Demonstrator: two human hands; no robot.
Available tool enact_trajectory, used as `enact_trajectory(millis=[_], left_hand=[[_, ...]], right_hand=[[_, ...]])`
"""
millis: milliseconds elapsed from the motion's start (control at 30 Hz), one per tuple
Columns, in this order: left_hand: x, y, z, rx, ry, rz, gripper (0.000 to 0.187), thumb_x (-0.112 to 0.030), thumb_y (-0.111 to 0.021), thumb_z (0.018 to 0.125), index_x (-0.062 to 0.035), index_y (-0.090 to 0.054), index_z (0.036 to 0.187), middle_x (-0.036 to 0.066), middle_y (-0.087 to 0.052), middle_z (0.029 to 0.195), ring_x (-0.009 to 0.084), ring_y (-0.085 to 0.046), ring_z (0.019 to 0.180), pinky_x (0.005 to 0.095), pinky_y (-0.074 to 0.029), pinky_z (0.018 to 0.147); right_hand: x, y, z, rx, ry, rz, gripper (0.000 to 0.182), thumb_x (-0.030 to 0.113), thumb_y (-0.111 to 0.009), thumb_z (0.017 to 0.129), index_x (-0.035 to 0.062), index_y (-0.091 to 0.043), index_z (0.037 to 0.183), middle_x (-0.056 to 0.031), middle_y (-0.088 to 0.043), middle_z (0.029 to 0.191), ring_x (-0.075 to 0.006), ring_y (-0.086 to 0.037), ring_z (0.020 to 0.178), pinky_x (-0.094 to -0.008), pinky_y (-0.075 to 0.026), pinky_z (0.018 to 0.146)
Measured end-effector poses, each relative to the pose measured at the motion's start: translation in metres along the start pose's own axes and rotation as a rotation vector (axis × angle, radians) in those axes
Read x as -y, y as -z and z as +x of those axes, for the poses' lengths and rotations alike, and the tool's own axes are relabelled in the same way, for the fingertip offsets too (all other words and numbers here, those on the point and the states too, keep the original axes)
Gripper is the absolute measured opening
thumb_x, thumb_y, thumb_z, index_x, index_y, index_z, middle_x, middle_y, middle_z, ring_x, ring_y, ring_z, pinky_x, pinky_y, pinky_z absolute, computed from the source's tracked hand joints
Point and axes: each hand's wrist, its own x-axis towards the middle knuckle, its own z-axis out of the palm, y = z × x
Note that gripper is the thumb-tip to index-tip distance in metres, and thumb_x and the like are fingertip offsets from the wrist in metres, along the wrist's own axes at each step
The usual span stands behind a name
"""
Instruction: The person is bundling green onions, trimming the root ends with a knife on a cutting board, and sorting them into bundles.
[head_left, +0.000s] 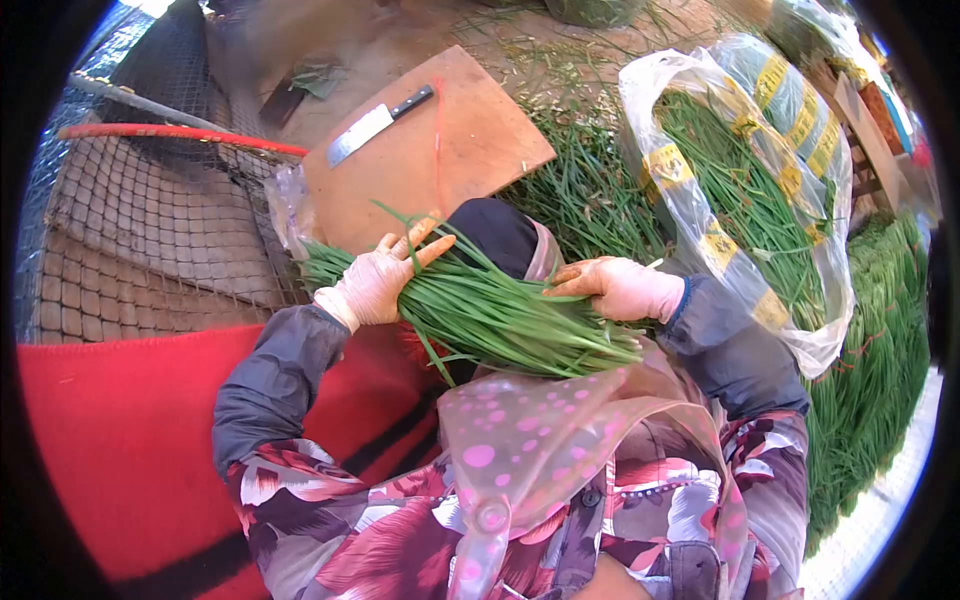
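A bundle of long green stalks lies across my lap, over a pink dotted apron. My left hand, in a pale glove with stained fingertips, is on the bundle's left part, thumb and fingers apart over the stalks. At the bundle's right part, my right hand, gloved too, rests its fingers on the upper edge of the stalks. Beyond my knee sits a wooden board with a knife lying on it, blade to the left.
A clear bag with yellow tape holds more stalks at the right. Loose stalks lie beside it, and tied bundles are stacked at far right. Netting and a red bar are at left, above a red blanket.
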Motion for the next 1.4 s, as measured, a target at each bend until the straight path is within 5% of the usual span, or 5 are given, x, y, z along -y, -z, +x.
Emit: enact_trajectory(millis=[267,433,733,1033,1400], left_hand=[[0.003,-0.052,-0.028,-0.132,0.035,-0.141,0.039,-0.024,-0.079,0.066,-0.0072,-0.068,0.099,0.014,-0.062,0.079,0.0327,-0.060,0.078,0.0379,-0.050,0.074],[-0.006,-0.110,-0.050,-0.135,0.137,-0.836,0.022,-0.009,-0.070,0.077,-0.0042,-0.065,0.097,0.010,-0.062,0.085,0.0275,-0.061,0.081,0.0321,-0.049,0.076],[-0.085,-0.032,-0.064,0.167,0.400,-0.566,0.036,-0.023,-0.072,0.079,-0.0035,-0.058,0.106,0.015,-0.068,0.093,0.0309,-0.066,0.084,0.0341,-0.051,0.075],[-0.105,-0.006,-0.061,0.263,0.707,-1.528,0.048,-0.004,-0.072,0.076,-0.0007,-0.052,0.120,0.009,-0.064,0.082,0.0171,-0.062,0.063,0.0299,-0.052,0.059],[-0.128,-0.026,-0.064,0.114,0.690,-1.749,0.026,-0.011,-0.065,0.073,0.0030,-0.056,0.093,0.007,-0.052,0.060,0.0143,-0.047,0.045,0.0312,-0.047,0.052]], right_hand=[[0.009,-0.012,-0.012,0.017,-0.226,0.666,0.060,-0.006,-0.047,0.074,0.0070,-0.052,0.132,-0.0112,-0.051,0.134,-0.0200,-0.045,0.127,-0.0317,-0.031,0.109],[0.007,-0.019,-0.024,-0.026,-0.189,0.728,0.061,0.009,-0.057,0.087,0.0053,-0.035,0.144,-0.0127,-0.046,0.139,-0.0182,-0.040,0.129,-0.0310,-0.029,0.109],[-0.015,-0.033,-0.062,0.166,-0.443,0.619,0.066,0.050,-0.052,0.093,0.0007,-0.046,0.136,-0.0175,-0.050,0.135,-0.0222,-0.046,0.126,-0.0309,-0.032,0.107],[-0.046,-0.019,-0.113,-0.838,-0.503,1.111,0.022,0.025,-0.060,0.092,0.0076,-0.069,0.101,0.0060,-0.057,0.066,-0.0010,-0.037,0.049,-0.0182,-0.029,0.046],[-0.081,-0.010,-0.151,-1.305,-0.303,1.315,0.020,0.021,-0.062,0.092,0.0100,-0.066,0.108,0.0087,-0.037,0.052,-0.0035,-0.027,0.040,-0.0209,-0.022,0.039]])
